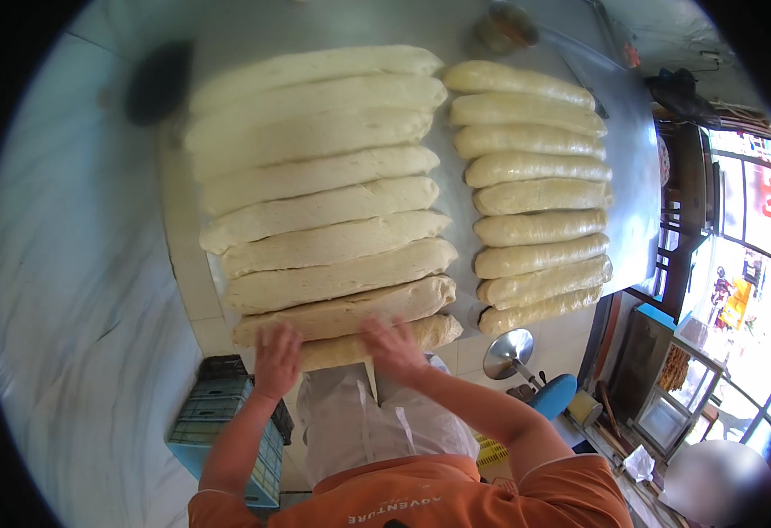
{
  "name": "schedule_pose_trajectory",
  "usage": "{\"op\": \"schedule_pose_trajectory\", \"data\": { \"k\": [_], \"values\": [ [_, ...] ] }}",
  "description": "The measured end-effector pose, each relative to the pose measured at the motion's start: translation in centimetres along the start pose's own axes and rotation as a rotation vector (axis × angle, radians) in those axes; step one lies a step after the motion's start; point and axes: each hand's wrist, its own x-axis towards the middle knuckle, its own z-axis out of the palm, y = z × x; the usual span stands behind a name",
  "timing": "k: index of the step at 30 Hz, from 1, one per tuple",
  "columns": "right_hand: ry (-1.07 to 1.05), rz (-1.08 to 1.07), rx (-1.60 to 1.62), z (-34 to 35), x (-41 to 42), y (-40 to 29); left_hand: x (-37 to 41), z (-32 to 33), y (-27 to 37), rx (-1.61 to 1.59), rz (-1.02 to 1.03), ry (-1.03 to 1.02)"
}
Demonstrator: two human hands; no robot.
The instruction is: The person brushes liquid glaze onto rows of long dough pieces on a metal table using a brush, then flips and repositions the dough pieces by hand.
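Observation:
Several long, pale dough logs (339, 257) lie side by side on a metal worktop (454, 191). At the near edge, my left hand (280, 356) rests on the left end of the two nearest logs, fingers slightly spread. My right hand (392, 346) lies across the nearest dough log (336, 352), its fingertips reaching the log behind; the fingers look blurred. Neither hand is closed around the dough. To the right, a second row of shorter, shiny dough logs (540, 231) lies on the same worktop.
A metal bowl (505, 28) stands at the worktop's far side. Stacked plastic crates (227, 429) are on the floor at lower left. A round metal stool (508, 353) and a blue seat (553, 396) stand at lower right, near a glass-fronted cabinet (664, 419).

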Motion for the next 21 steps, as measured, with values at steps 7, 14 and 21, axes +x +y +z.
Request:
{"op": "schedule_pose_trajectory", "data": {
  "k": [7,14,21],
  "values": [
    [-0.102,-0.17,-0.205,2.1,-3.3,3.9,-4.4,3.0,-0.8,-0.077,0.026,-0.038],
    [0.193,-0.139,-0.189,0.8,-7.4,11.8,-5.6,4.4,-1.9,0.033,-0.031,0.088],
    [-0.307,0.287,0.196,-6.4,-5.4,7.4,-2.8,-1.2,-1.2,-0.451,-0.364,-0.342]
  ]
}}
